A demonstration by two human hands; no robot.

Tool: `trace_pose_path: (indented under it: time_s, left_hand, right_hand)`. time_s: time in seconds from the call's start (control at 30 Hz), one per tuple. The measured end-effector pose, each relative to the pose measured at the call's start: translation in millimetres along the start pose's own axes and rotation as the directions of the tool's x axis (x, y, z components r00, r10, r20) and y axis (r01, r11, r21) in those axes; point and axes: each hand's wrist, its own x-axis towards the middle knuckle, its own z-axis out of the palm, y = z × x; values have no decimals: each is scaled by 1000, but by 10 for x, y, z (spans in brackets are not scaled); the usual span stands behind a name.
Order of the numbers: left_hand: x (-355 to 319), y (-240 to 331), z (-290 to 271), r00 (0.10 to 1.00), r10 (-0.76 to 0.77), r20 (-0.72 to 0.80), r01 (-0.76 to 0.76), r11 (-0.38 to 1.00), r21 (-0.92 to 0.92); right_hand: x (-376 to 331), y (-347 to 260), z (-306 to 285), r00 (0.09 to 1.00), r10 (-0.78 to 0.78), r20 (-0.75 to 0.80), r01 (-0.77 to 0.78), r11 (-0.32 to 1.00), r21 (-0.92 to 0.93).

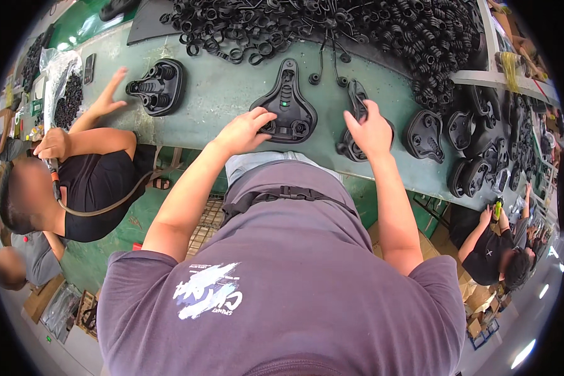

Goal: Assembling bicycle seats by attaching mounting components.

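Note:
In front of me a black bicycle saddle (284, 106) lies underside up on the green table, its nose pointing away. My left hand (241, 130) is closed on that saddle's left rear edge, with the fingertips over the rim. Farther right, a second black saddle (351, 149) stands tilted, with part of it behind my right hand (371, 130). The thumb and forefinger of that hand straddle it, and the other fingers are hidden on its far side.
A heap of black rings (429, 37) covers the table's far side. Several more saddles (423, 136) lie to the right. One saddle (156, 86) sits at the left near a co-worker's hand (106, 100). Two thin black rods (323, 59) reach toward me from the heap.

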Motion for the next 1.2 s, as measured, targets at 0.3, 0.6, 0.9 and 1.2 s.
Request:
trace_pose_path:
  time_s: [0.3,0.6,0.9,1.2]
  left_hand:
    - [134,-84,96,999,-52,-12,49,980,-193]
    - [218,-109,25,984,-171,47,177,955,-240]
    - [425,185,141,772,-210,-600,207,975,-75]
    - [1060,102,456,694,-190,-694,321,945,62]
  right_hand:
    - [802,-961,612,779,137,612,-600,448,662]
    - [713,-1414,687,977,-68,200,88,991,-96]
    - [400,-1155,873,953,-303,-19,303,953,1]
    - [476,-892,1362,932,-294,-214,316,946,75]
